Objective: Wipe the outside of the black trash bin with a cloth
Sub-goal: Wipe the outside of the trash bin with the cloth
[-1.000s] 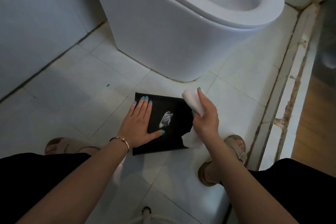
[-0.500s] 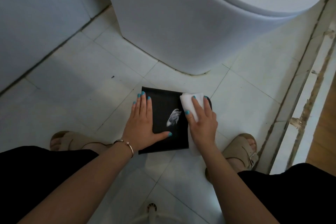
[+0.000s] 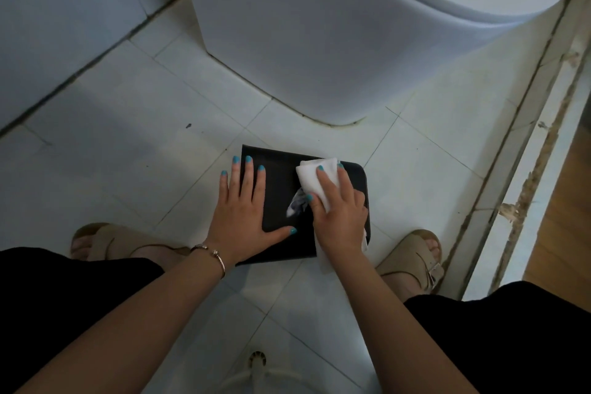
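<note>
The black trash bin [image 3: 281, 184] lies on its side on the white tiled floor, in front of the toilet. A pale printed picture on its upper face is partly covered. My left hand [image 3: 243, 211] rests flat on the bin's left part, fingers straight and spread. My right hand [image 3: 339, 214] holds a folded white cloth [image 3: 308, 174] and presses it onto the bin's right part, near the rounded far corner. The cloth's loose end trails under my right wrist.
The white toilet [image 3: 319, 41] stands just beyond the bin. A raised tiled threshold [image 3: 527, 153] runs along the right, with wooden floor past it. My sandalled feet [image 3: 412, 256] flank the bin. A grey wall is at the left. A white fitting [image 3: 257, 361] sits between my knees.
My right hand brought the cloth from the bin's right side onto its upper face and slid it leftward over the picture. My left hand stayed flat on the bin. The camera tilted down.
</note>
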The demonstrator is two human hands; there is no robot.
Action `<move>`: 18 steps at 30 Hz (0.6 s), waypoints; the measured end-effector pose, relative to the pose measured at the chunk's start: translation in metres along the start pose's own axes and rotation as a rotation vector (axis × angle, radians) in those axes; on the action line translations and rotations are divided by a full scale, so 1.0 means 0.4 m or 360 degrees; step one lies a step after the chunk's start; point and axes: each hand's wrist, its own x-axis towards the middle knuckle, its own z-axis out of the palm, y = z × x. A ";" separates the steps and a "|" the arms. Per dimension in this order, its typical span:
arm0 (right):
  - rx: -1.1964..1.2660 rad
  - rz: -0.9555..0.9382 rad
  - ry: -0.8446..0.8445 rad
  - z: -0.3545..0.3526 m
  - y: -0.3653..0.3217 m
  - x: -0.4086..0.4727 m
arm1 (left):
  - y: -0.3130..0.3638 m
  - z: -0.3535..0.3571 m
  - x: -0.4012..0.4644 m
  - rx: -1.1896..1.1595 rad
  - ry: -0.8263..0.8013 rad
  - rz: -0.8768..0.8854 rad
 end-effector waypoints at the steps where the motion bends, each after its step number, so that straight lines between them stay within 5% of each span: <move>1: -0.0142 -0.0030 0.0004 -0.005 -0.005 -0.002 | 0.000 0.001 0.000 -0.0004 0.0008 0.0007; 4: -0.0379 -0.0293 0.0042 -0.034 -0.003 0.011 | -0.001 0.002 -0.001 -0.0017 0.0041 0.0031; 7: -0.0361 -0.0553 -0.0205 -0.038 0.027 0.020 | -0.004 0.003 0.001 -0.0005 0.0041 0.0042; 14: 0.0194 -0.0017 -0.0195 -0.018 0.051 0.025 | 0.015 0.000 0.004 0.0055 -0.0041 -0.0035; 18: 0.0152 -0.0192 -0.0148 -0.009 0.029 -0.003 | 0.017 0.018 0.003 -0.0037 -0.0043 -0.0025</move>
